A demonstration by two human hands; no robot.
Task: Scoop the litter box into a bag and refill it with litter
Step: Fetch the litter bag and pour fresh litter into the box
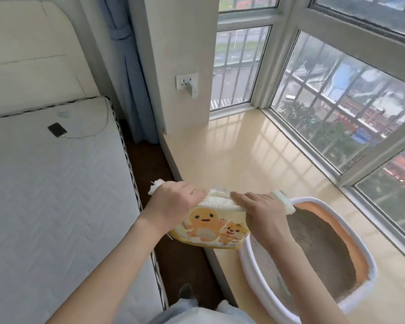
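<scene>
At lower centre of the frame, we see the left hand [171, 204] curled round the crumpled white top of a yellow litter bag [211, 228] printed with cartoon animals, while the right hand [262, 213] lays its fingers, held close together, over the same folded top. The bag sits at the near edge of a glossy beige window ledge [255, 155], touching the litter box [313, 249] at lower right, a white-rimmed oval tub holding grey-brown granules. On the left, a quilted white mattress [56, 195] carries a dark phone [57, 130] on a cable. A wall socket [187, 81] is above the ledge.
</scene>
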